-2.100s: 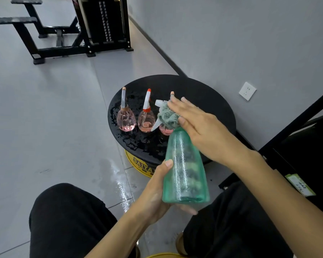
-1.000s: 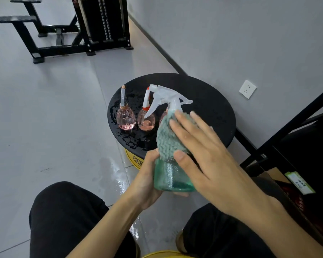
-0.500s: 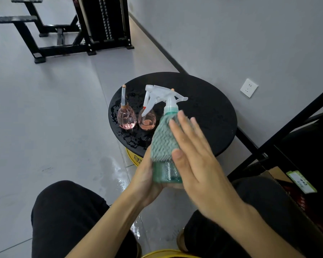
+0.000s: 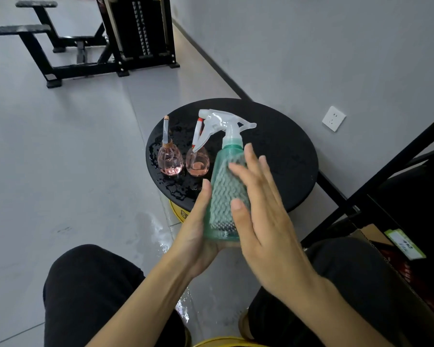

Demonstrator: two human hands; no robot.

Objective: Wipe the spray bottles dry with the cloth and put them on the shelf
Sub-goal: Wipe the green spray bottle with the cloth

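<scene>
Upright over the near edge of the surface (image 4: 281, 151), between the hands: large spray bottle (image 4: 232, 149), left hand (image 4: 198, 236) at its left side and base, right hand (image 4: 263, 221) on its right, cloth (image 4: 223, 196) against its body. Behind-left, side by side on the surface: left small bottle (image 4: 170, 162), right small bottle (image 4: 198, 165). Shelf frame (image 4: 396, 161) right of the surface, wall socket (image 4: 333, 118) behind it, gym machine (image 4: 135, 33) far back left

Soft, even light fills the room, and the view is bright with only faint shadows. The pale floor (image 4: 60, 159) has a dull sheen, and a wet patch on it glints below the stool (image 4: 286, 151), whose black top sparkles with droplets at left. Motion blur smears the right hand (image 4: 263, 221); the bottle (image 4: 232, 149) is sharp. The shelf (image 4: 424, 196) at right is murky. Straight lines bow near the edges.
</scene>
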